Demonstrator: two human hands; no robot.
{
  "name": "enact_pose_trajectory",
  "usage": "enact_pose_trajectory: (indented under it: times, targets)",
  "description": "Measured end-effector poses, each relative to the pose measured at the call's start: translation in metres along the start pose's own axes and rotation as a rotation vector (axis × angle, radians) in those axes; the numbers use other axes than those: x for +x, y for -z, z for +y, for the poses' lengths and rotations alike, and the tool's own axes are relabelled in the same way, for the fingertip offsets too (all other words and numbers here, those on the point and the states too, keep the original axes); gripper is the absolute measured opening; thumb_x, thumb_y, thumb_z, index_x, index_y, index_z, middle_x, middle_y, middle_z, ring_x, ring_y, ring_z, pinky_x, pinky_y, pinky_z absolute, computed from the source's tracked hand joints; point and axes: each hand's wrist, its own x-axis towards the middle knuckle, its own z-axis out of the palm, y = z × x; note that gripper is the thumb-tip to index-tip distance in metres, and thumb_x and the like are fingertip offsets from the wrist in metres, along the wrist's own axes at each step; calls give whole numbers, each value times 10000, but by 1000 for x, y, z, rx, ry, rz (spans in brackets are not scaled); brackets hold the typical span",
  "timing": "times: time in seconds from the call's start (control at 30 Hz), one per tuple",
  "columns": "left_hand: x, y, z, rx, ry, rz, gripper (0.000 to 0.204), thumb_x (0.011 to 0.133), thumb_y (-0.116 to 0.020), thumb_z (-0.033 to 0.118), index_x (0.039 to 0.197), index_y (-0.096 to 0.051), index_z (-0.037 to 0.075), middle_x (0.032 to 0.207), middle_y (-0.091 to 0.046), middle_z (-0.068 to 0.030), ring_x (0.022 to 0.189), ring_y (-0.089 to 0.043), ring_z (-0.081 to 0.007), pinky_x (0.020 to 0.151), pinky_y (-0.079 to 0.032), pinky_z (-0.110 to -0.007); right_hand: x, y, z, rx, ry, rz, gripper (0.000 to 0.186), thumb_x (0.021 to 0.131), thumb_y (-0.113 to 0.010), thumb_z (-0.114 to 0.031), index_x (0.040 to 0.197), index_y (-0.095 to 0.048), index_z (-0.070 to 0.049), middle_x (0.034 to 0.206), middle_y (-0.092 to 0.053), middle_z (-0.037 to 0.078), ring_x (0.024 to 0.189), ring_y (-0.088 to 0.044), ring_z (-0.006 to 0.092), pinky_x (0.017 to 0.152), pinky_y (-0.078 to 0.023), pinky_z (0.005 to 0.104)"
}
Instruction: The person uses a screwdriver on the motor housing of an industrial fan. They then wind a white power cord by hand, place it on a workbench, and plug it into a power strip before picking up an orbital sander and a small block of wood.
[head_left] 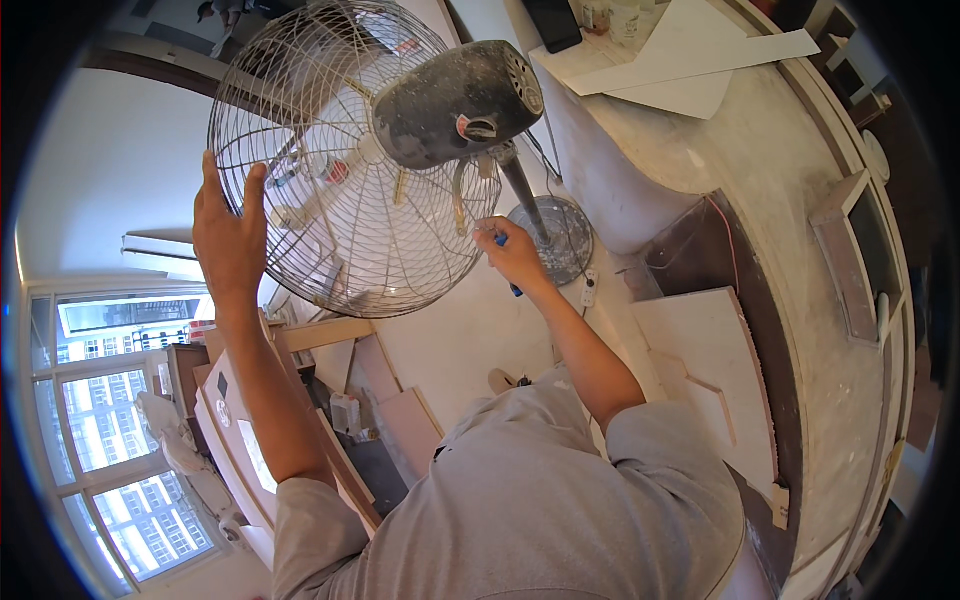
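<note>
A large pedestal fan stands tilted in front of me, with a round wire guard (350,235) and a dusty black motor housing (450,105). My left hand (232,240) grips the guard's left rim, thumb on one side and fingers on the other. Just below the motor, near the guard's lower right edge, my right hand (515,258) is closed around a slim blue-handled tool (516,290). Its tip is hidden, so its exact kind cannot be made out. The fan's pole (525,195) runs down to a round, paint-spattered base (565,240).
On the right a long curved counter (770,150) carries white board offcuts (690,65) and a black phone (553,22). A pale panel (710,370) leans below it. Beside the base lies a power strip (589,288). Boards (375,390) are on the left, near windows (120,420).
</note>
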Motion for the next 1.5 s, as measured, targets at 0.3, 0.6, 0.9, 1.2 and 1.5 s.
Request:
enact_pose_trajectory:
  times: [0.3, 0.6, 0.9, 1.2, 1.5]
  targets:
    - [-28, -11, -18, -127, 30, 122, 594, 888, -600, 386, 1305, -476, -19, 1230, -507, -242, 1130, -524, -366, 939, -429, -431, 9, -5, -12, -36, -4, -62, 206, 811, -662, -217, 933, -665, -51, 741, -638, 67, 693, -593, 161, 659, -472, 288]
    - [-86, -33, -96, -272, 225, 179, 478, 908, -590, 226, 1319, -469, 16, 1198, -527, -184, 1058, -555, -269, 864, -456, -382, -3, 26, 30, -23, -127, -75, 198, 799, -675, -192, 923, -649, -41, 723, -623, 36, 544, -536, 103, 501, -433, 249]
    - [-291, -159, -194, -405, 525, -740, 276, 889, -514, 243, 858, -652, 6, 576, -606, -142, 531, -625, -251, 557, -515, -348, -66, 114, 159, -194, -469, -203, 380, 775, -643, -58, 1132, -513, -38, 720, -587, 67, 517, -535, 129, 444, -413, 276]
    - [-368, -219, -44, -1230, 949, -1477, 617, 935, -447, 517, 1322, -446, 36, 1259, -527, -174, 1087, -571, -283, 909, -471, -434, -97, 56, 58, -471, -57, -68, 300, 844, -587, -117, 1127, -544, -29, 813, -637, 116, 613, -615, 211, 571, -496, 339]
    - [-301, -152, 54, -1831, 910, -1705, 601, 969, -369, 458, 1347, -364, -9, 1322, -443, -223, 1213, -467, -306, 1027, -387, -436, -138, 75, 129, -755, 31, 682, 325, 863, -542, -106, 1178, -531, -29, 1009, -618, 235, 926, -602, 380, 778, -476, 434]
